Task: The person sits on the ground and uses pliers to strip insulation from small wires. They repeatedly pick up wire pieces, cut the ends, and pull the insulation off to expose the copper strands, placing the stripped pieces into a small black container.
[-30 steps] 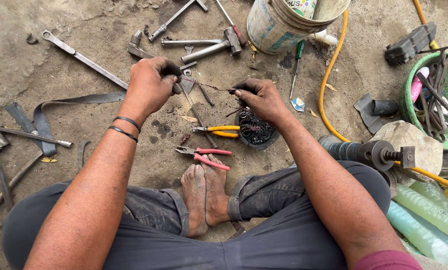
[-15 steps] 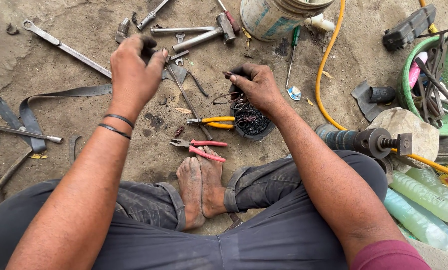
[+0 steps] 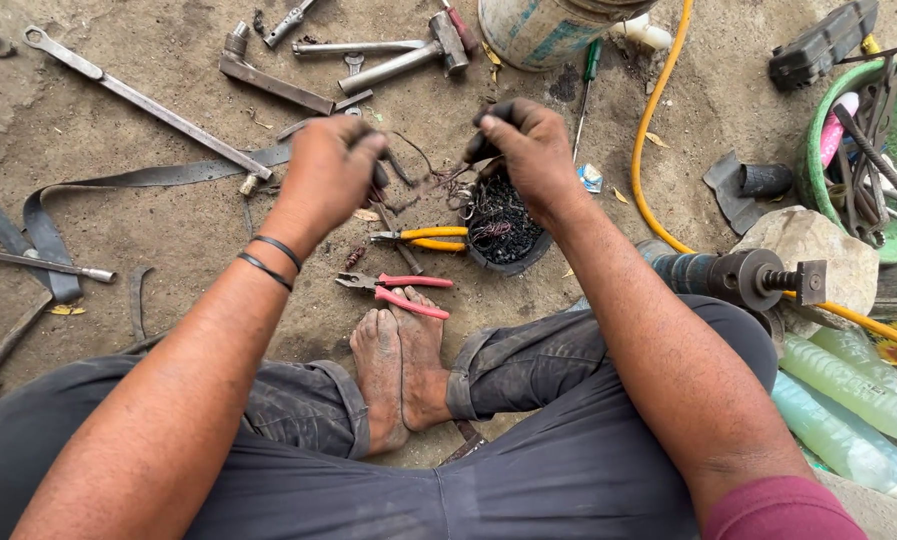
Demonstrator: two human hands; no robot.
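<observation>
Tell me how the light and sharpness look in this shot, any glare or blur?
Head view: soft, even daylight with faint shadows and no glare; the left hand and right hand are slightly soft, while the yellow-handled pliers and the long wrench on the ground are crisp; straight lines bow a little toward the frame edges.

Near my feet lie red-handled metal pliers [image 3: 396, 292] and yellow-handled metal pliers [image 3: 423, 238]; a yellow rubber hose [image 3: 644, 160] curves past a green plastic tub [image 3: 818, 140].
</observation>
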